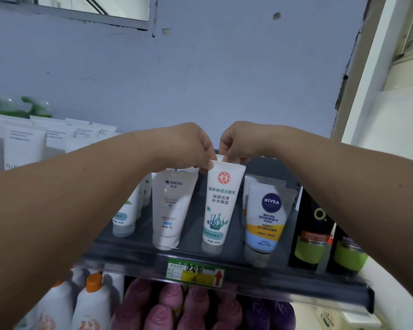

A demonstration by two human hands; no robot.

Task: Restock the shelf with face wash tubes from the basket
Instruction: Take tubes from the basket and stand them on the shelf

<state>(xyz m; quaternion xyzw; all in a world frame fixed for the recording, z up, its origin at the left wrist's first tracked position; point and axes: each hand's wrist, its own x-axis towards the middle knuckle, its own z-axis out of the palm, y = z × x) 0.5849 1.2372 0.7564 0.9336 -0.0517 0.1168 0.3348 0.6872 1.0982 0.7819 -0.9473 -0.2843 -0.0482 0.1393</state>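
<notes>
Left hand (191,148) and right hand (236,144) both pinched top crimp of face wash tube (221,206), cap-down near shelf (224,285) front edge, between Manting tube (169,210) and Nivea tube (267,217). Step needed label squared forward, both let go together

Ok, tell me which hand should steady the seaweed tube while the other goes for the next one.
Left, probably. The left hand plainly pinches the top corner of the seaweed tube; the right hand sits curled at its top edge, its grip hidden, so it frees more easily.
</notes>
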